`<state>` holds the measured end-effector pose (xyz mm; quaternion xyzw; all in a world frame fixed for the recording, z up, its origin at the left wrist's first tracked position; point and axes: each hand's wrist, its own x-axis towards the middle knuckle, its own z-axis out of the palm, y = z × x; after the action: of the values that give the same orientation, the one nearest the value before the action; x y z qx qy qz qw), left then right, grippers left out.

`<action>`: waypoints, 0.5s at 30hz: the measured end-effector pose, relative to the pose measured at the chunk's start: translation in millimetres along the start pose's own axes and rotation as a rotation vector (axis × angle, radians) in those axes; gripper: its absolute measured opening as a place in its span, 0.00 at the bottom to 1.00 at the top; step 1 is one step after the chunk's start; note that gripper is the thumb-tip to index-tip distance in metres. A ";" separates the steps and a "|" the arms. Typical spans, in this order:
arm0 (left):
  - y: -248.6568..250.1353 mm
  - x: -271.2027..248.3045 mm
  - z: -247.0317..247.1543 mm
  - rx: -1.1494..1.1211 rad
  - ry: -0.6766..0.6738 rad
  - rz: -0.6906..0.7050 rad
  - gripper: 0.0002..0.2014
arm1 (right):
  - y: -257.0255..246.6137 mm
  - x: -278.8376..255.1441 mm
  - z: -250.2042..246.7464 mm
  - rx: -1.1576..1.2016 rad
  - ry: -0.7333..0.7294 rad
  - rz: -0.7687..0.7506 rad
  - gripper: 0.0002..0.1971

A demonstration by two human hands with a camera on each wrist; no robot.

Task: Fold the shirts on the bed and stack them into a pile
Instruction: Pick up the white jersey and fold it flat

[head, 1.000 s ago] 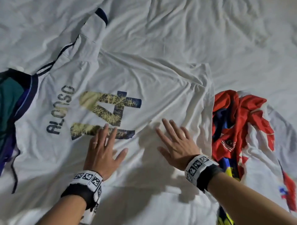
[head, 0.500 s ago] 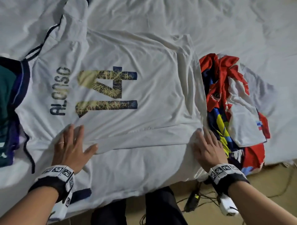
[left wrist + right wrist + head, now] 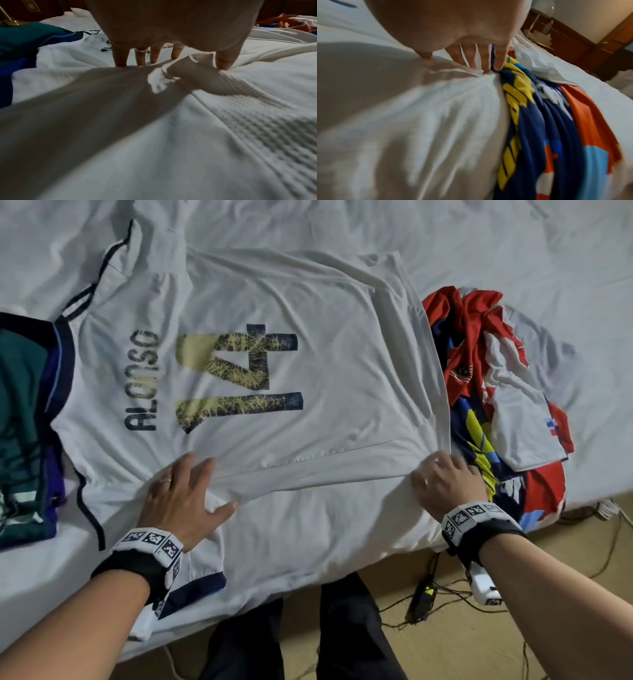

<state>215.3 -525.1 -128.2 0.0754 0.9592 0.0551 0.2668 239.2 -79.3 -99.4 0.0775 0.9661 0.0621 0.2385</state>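
A white shirt [image 3: 342, 371] printed "ALONSO 14" lies spread back-up on the bed, its near side hanging over the bed edge. My left hand [image 3: 181, 491] presses flat on it below the name, fingers straight and thumb spread; in the left wrist view a raised fold of shirt [image 3: 197, 75] runs between thumb and fingers [image 3: 154, 56]. At the shirt's right edge my right hand [image 3: 445, 481] has its fingers [image 3: 481, 58] curled into the hem [image 3: 462, 71]. A ridge of fabric stretches between both hands.
A crumpled red, blue, yellow and white shirt [image 3: 496, 392] lies right of the white one, against my right hand. Green and blue garments [image 3: 24, 422] sit at the left. Below the bed edge are my dark trousers [image 3: 308, 645] and cables [image 3: 445, 594] on the floor.
My hands moved apart from the shirt's middle: the right went to the right hem and curled into it, the left slid toward the near side. A ridge has risen between them.
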 end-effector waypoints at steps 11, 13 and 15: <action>7.6 -2.3 -6.9 0.251 -0.037 0.160 0.21 | -23.1 22.5 -9.6 -0.167 0.036 -0.340 0.16; 6.5 -1.1 -14.9 0.191 -0.100 0.142 0.18 | -19.8 28.6 -24.3 -0.161 -0.090 -0.311 0.12; 2.8 3.6 -29.6 0.090 -0.176 0.070 0.09 | -14.5 39.6 -37.3 -0.134 -0.187 -0.300 0.11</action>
<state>197.1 -523.6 -104.4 0.1254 0.9304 0.0143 0.3442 185.3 -89.5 -86.8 -0.0781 0.9341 0.0824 0.3385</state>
